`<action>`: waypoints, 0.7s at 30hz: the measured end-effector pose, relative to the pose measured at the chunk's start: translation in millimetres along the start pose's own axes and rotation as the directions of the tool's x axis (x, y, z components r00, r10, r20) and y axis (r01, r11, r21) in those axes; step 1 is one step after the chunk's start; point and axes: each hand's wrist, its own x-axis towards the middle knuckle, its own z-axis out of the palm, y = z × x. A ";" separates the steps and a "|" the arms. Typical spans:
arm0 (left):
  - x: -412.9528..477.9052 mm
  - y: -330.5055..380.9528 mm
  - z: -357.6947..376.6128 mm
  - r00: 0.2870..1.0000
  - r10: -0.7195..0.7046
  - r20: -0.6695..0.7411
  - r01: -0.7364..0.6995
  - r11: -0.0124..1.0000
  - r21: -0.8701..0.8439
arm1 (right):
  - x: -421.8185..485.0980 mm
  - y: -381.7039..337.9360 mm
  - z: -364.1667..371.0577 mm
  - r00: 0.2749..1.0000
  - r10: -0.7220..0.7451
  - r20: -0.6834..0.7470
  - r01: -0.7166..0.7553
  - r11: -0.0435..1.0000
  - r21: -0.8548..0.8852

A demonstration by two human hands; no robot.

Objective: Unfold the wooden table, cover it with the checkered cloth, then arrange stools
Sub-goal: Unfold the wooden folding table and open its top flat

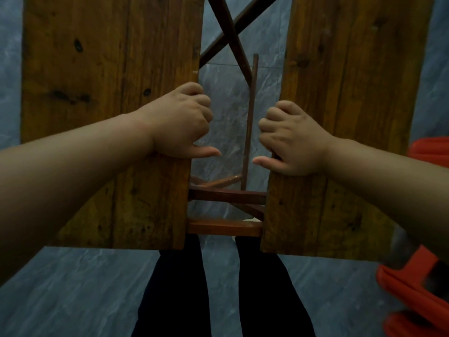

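Grey marbled floor tiles spread under a brown wooden folding table, whose two plank leaves stand apart, with the gap running between the two grips. The left grip curls its fingers over the inner edge of one leaf, thumb stretched toward the gap. The right grip clasps the other leaf's inner edge likewise. Dark crossed frame bars show beyond and between the grips. Red plastic stools sit outward of the right grip, cut off, so their number is unclear. Two dark-trousered legs stand nearer than both grips.
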 end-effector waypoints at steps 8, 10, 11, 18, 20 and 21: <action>10.0 15.7 28.9 0.997 0.059 -0.054 -0.060 0.998 -0.023 | 18.4 -14.6 24.9 0.995 -0.100 0.008 0.100 0.995 0.001; 9.8 17.0 32.7 0.989 0.059 -0.139 -0.064 0.998 -0.029 | 15.7 -14.1 27.9 0.994 -0.106 -0.001 0.106 0.994 -0.004; 9.3 17.0 33.7 0.987 0.056 -0.153 -0.063 0.997 -0.042 | 16.1 -14.0 28.4 0.994 -0.112 0.004 0.112 0.994 0.003; 15.7 20.6 31.5 0.996 0.048 -0.080 -0.053 0.997 -0.063 | 21.0 -11.7 31.7 0.995 -0.097 -0.034 0.097 0.995 0.016; 16.3 19.9 32.4 0.994 0.046 -0.097 -0.053 0.996 -0.072 | 21.7 -11.8 32.7 0.995 -0.090 -0.040 0.091 0.996 0.023; 15.9 18.7 33.0 0.993 0.047 -0.110 -0.056 0.995 -0.079 | 22.4 -11.7 32.5 0.995 -0.089 -0.042 0.090 0.995 0.030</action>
